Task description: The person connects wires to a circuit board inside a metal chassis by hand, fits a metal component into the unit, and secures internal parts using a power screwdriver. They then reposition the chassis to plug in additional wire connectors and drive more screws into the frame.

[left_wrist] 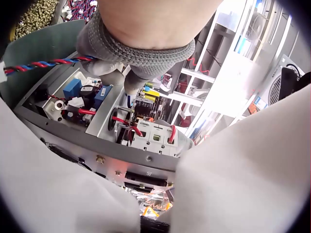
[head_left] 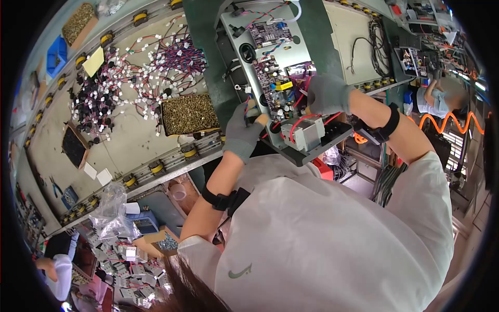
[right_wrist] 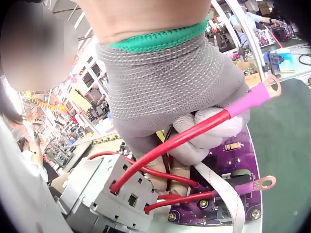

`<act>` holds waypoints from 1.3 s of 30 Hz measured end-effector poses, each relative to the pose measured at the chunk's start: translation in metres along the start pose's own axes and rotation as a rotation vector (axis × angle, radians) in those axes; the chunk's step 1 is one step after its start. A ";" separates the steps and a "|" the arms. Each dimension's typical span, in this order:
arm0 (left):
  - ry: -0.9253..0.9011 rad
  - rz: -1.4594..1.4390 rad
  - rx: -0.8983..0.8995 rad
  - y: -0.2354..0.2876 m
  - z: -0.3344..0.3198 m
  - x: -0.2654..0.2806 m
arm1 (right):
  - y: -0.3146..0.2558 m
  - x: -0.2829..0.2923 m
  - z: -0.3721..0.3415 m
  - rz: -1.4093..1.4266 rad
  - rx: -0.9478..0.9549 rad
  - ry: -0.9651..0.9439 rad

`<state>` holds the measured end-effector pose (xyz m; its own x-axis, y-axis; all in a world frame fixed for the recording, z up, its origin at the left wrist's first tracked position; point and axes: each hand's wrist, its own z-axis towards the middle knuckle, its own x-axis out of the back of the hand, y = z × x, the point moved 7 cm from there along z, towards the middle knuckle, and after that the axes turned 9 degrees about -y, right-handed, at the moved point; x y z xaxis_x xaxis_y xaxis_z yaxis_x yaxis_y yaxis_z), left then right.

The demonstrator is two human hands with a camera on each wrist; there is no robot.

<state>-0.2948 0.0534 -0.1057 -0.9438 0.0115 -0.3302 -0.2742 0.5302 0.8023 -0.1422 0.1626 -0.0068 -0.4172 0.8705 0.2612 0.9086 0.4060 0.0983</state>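
Note:
A metal chassis with circuit boards lies tilted in front of the person. The gloved left hand is at its left side wall, fingers curled around a twisted red, blue and black wire, whose loose end sticks out sideways. The gloved right hand reaches over the chassis, just above the purple circuit board. Its thumb and finger pinch a thin dark wire, partly hidden by a red cable. Beside it sits a grey breaker block with thick red cables ending in ring lugs. A white strap hangs below the fingers.
A green mat lies beneath the chassis. To the left, the bench holds heaps of wire connectors and a tray of brass fasteners. Roller rails run along the bench edge. Another person is at the far right.

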 end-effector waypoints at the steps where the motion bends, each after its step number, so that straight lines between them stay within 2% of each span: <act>1: 0.008 0.011 -0.068 0.004 0.002 -0.001 | 0.001 0.000 0.001 -0.031 0.020 0.091; 2: 0.015 0.007 -0.064 0.003 0.002 -0.001 | -0.001 0.002 0.000 -0.061 0.039 0.182; 10: -0.038 0.059 -0.084 0.001 0.008 0.000 | 0.001 0.001 -0.012 0.105 -0.104 0.144; 12: -0.030 0.068 -0.099 0.005 0.008 -0.001 | 0.006 -0.003 -0.005 0.150 -0.069 0.031; 15: -0.049 -0.023 0.001 -0.005 0.011 -0.008 | 0.005 -0.007 0.007 0.067 -0.030 -0.056; 18: -0.097 -0.004 0.018 -0.012 0.017 -0.011 | 0.004 -0.005 0.008 0.049 -0.020 -0.077; 21: -0.113 0.035 -0.013 -0.009 0.019 -0.011 | 0.000 0.001 0.005 -0.033 -0.088 -0.085; 25: -0.070 0.135 -0.106 -0.004 0.019 -0.014 | 0.009 -0.004 0.008 0.041 -0.067 -0.126; 27: -0.055 0.211 -0.148 0.001 0.020 -0.014 | 0.014 -0.005 0.008 0.099 0.084 0.045; 28: -0.063 0.236 -0.147 0.002 0.021 -0.015 | 0.020 -0.007 0.005 0.189 0.062 0.093; 30: -0.003 0.292 -0.237 0.001 0.020 -0.013 | 0.026 -0.012 0.001 0.309 -0.009 0.118; 33: -0.070 0.258 -0.173 0.003 0.021 -0.015 | 0.026 -0.011 -0.001 0.346 0.005 0.120; 39: -0.032 0.328 -0.221 0.005 0.021 -0.012 | 0.026 -0.008 -0.001 0.332 0.021 0.084</act>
<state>-0.2810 0.0735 -0.1077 -0.9826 0.1787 -0.0512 0.0046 0.2989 0.9543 -0.1149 0.1657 -0.0055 -0.0952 0.9305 0.3537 0.9935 0.1109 -0.0245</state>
